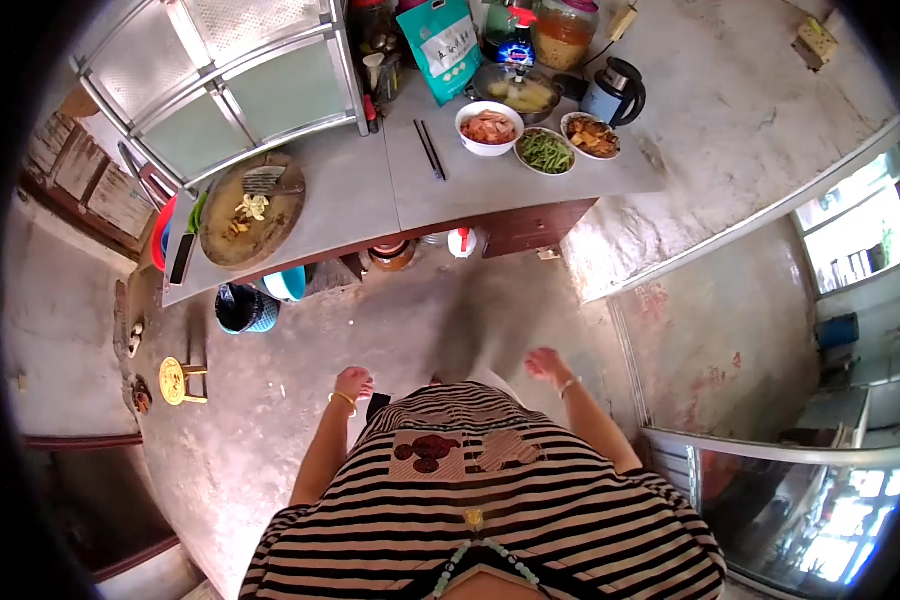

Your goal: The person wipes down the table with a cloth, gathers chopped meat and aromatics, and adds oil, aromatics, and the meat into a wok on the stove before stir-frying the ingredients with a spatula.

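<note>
Both of my hands hang low at my sides, over the floor and away from the counter. My left hand (353, 383) is beside the striped shirt, its fingers curled loosely; a dark flat object (378, 405) shows next to it, and whether the hand touches it is unclear. My right hand (547, 366) has its fingers partly spread and holds nothing. On the counter (360, 190) are a bowl of pinkish food (489, 128), a dish of green beans (546, 152), a dish of browned food (591, 136) and black chopsticks (430, 150).
A round cutting board (253, 225) carries a cleaver (274, 181) and chopped pieces. Behind the dishes are a pan (520, 94), a teal bag (443, 50) and a kettle (613, 92). A lined bin (247, 309) and yellow stool (174, 381) stand at left.
</note>
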Demonstrator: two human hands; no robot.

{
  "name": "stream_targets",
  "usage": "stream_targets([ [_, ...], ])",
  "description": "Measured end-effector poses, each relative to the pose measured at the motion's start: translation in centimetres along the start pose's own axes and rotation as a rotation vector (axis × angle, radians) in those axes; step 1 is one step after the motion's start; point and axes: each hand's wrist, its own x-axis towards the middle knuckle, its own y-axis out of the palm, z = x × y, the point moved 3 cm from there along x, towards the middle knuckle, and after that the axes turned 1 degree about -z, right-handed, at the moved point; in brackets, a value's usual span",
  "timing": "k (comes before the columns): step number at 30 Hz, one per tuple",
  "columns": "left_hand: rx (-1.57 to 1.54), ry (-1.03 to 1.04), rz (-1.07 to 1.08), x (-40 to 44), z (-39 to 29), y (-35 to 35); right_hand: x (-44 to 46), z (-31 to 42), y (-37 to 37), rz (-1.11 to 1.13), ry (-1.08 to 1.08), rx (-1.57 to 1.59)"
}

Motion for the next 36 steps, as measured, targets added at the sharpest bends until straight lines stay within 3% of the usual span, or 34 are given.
stream_targets([
  [2,-0.092,0.068,-0.041,0.8,0.1,0.0,1.2,12.3,-7.4,-0.073,0.145,0.612],
  [4,-0.114,0.003,-0.091,1.3,3.4,-2.2,4.0,19.9,-12.4,-0.097,0.145,0.952],
  [6,-0.062,-0.114,-0.165,0.7,8.0,-5.2,8.4,23.1,-16.2,-0.144,0.137,1.198],
  [8,0.008,-0.213,-0.244,-0.9,12.9,-8.1,13.6,24.6,-20.3,0.016,0.020,1.330],
  [10,0.119,-0.268,-0.293,-3.0,17.3,-10.0,16.7,27.6,-24.7,-0.040,0.092,1.475],
  [16,0.486,-0.213,-0.283,-9.5,19.4,-4.0,28.0,28.6,-31.4,-0.208,0.183,1.536],
  [20,0.578,-0.093,-0.257,-9.3,18.5,0.4,32.3,28.1,-32.5,-0.192,-0.048,1.628],
  [23,0.676,0.036,-0.232,-7.1,17.3,1.9,32.3,28.0,-32.6,-0.130,-0.005,1.717],
  [25,0.532,0.046,-0.234,-5.0,16.5,2.4,32.6,27.4,-33.0,-0.059,-0.005,1.747],
  [26,-0.318,0.093,-0.437,-7.4,9.0,5.6,32.7,27.1,-33.1,-0.070,-0.003,1.696],
  [28,-0.569,-0.253,-0.574,-8.6,1.1,8.2,32.1,26.2,-32.9,-0.095,0.002,1.590],
  [30,-0.457,-0.250,-0.586,-8.6,0.9,8.4,31.0,25.7,-32.8,-0.064,-0.062,1.455],
  [34,-0.553,-0.271,-0.649,-11.1,4.2,9.7,27.2,28.0,-31.9,-0.026,-0.123,1.152],
  [36,-0.533,-0.291,-0.645,-11.9,9.9,10.2,25.4,29.4,-30.5,-0.024,-0.210,1.008],
])
